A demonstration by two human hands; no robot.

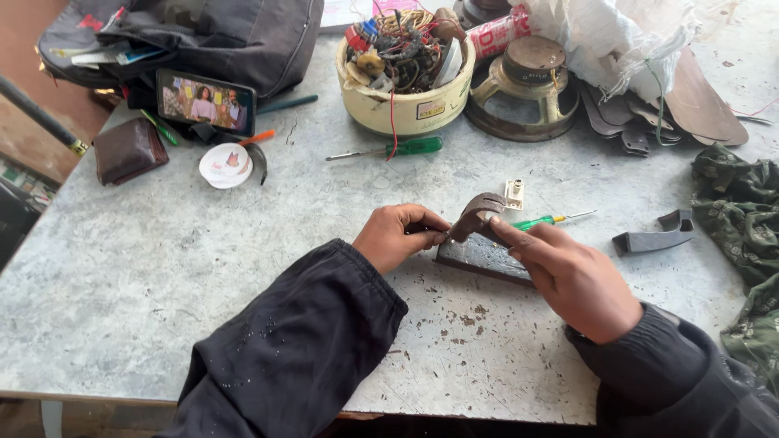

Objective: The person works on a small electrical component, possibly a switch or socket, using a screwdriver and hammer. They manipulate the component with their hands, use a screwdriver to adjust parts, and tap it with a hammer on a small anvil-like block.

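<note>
A flat dark metal plate (479, 258) with a curved rusty bracket (477, 209) on top lies on the grey worktable (203, 268). My left hand (396, 237) is closed at the plate's left end, fingers pinched on something small at the bracket's base; what it grips is hidden. My right hand (568, 276) rests on the plate's right side, its index finger pressing against the bracket. A green-handled screwdriver (552, 219) lies just behind my right hand. A small white plastic piece (514, 194) sits beyond the bracket.
A cream tub (406, 105) of wires and parts, a second green screwdriver (385, 150), a speaker frame (523, 89), a phone (206, 100), a brown wallet (130, 152), a round white lid (225, 165), a grey plastic handle (653, 238), a dark bag (219, 36) and green cloth (742, 211).
</note>
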